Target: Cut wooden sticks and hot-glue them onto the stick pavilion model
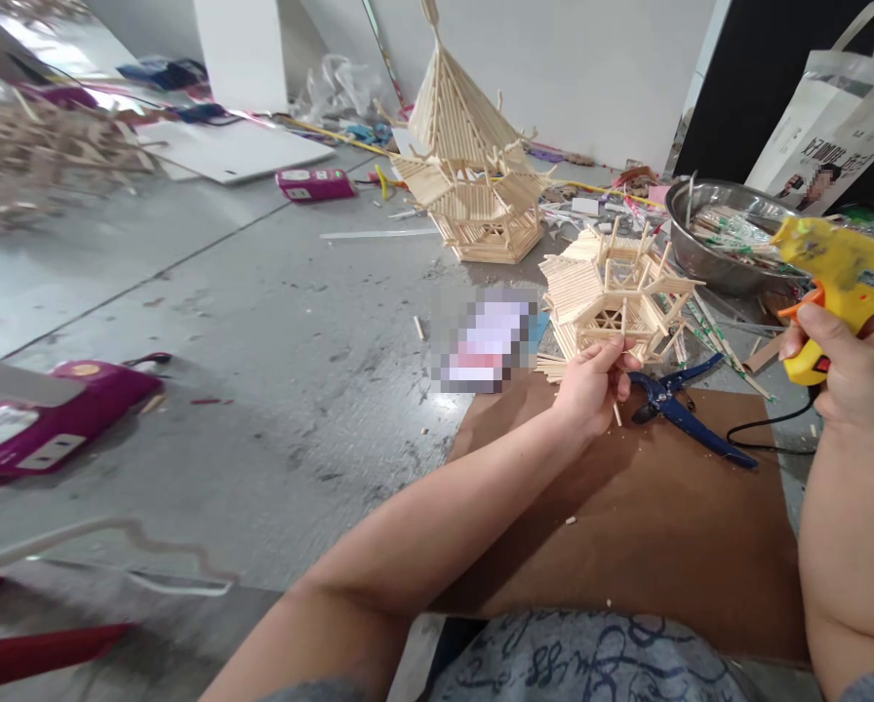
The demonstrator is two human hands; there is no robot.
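Note:
Between the fingertips of my left hand [590, 390] is a thin wooden stick [617, 415], held roughly upright. Just behind that hand stands a small pavilion model of wooden sticks [576, 292], its roof panels sloping outward; I cannot tell whether the hand touches it. My right hand [857, 361] is wrapped round the handle of a yellow glue gun [843, 258], raised at the right with its nozzle toward the left. Blue-handled cutting pliers [690, 419] lie beside my left hand on a brown board [627, 526].
A taller stick pagoda [473, 175] stands behind the small model. At its right is a metal bowl [682, 239] of wrapped sticks, with a white bag [817, 127] behind. A pixelated phone-like object [488, 341] lies left of the model. Purple power strips [90, 405] sit on the grey floor.

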